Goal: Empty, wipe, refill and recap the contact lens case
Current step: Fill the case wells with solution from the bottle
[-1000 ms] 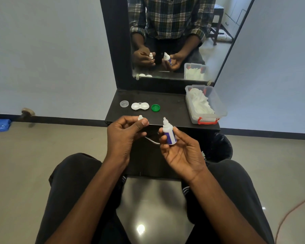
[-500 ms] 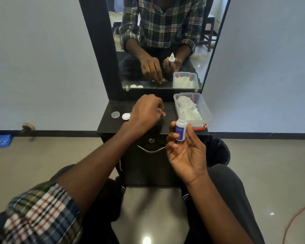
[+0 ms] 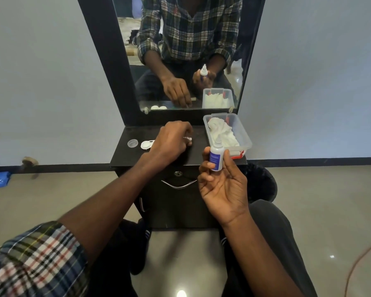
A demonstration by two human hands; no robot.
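My right hand (image 3: 222, 185) holds a small white solution bottle (image 3: 216, 156) with a blue label upright, its nozzle bare, in front of the dresser's edge. My left hand (image 3: 171, 141) reaches over the black dresser top (image 3: 126, 156) with its fingers curled down, pinching the bottle's small white cap (image 3: 188, 138) at the surface. The white lens case (image 3: 146, 144) lies just left of that hand, half covered by it. A clear round cap (image 3: 132, 143) sits further left. The green cap is hidden under my left hand.
A clear plastic box (image 3: 242, 136) with white tissue and a red latch stands at the dresser's right end. A mirror (image 3: 186, 61) rises behind. A black bin (image 3: 263, 183) sits on the floor to the right, below the dresser. A drawer handle (image 3: 178, 185) faces me.
My left hand went from beside the bottle forward onto the dresser top with the small white cap. My right hand stayed near the edge holding the bottle. The view tilted up and closer.
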